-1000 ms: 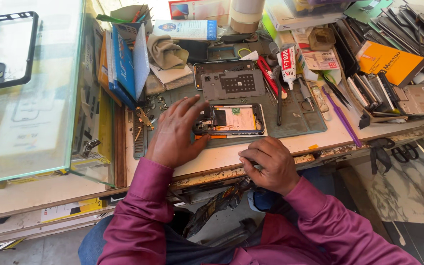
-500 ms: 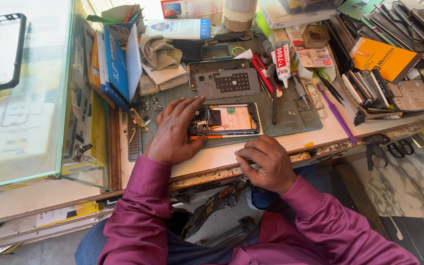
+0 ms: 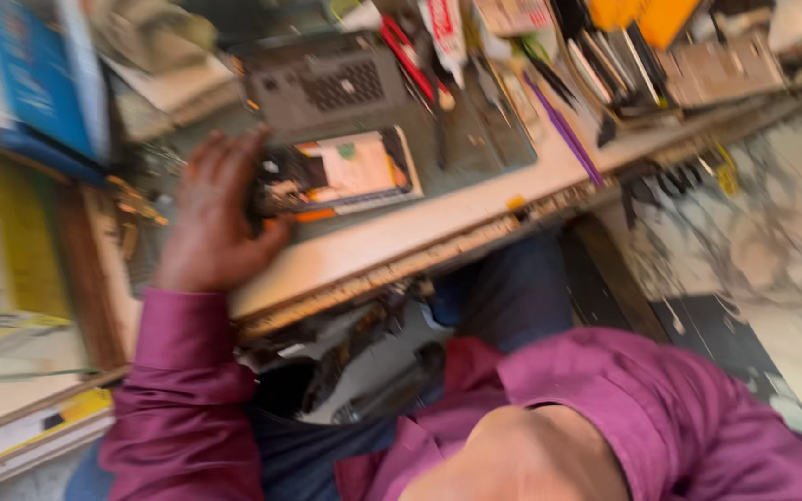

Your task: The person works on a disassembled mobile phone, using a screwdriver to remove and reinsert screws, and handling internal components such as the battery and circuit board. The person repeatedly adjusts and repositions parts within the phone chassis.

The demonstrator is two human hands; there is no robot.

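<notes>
The view is blurred. An opened phone (image 3: 350, 172) with orange and dark parts showing lies on a dark work mat (image 3: 475, 139) on the bench. My left hand (image 3: 215, 218) lies over the phone's left end, fingers spread at its far side and thumb at its near edge, holding it down. My right hand (image 3: 522, 459) has left the bench. Only a bare patch of wrist or hand shows past the purple sleeve, very near the camera at the bottom, with the fingers hidden.
A grey perforated device (image 3: 322, 83) sits just behind the phone. A red-handled tool (image 3: 406, 56), a tube (image 3: 446, 32), a purple pen (image 3: 563, 130) and stacked parts crowd the back right. Blue boxes (image 3: 39, 79) stand at the left. The bench's front edge (image 3: 401, 264) runs above my lap.
The camera has swung down and closer. My right hand has lifted off the bench's front edge and come up near the camera. My left hand stays on the phone.
</notes>
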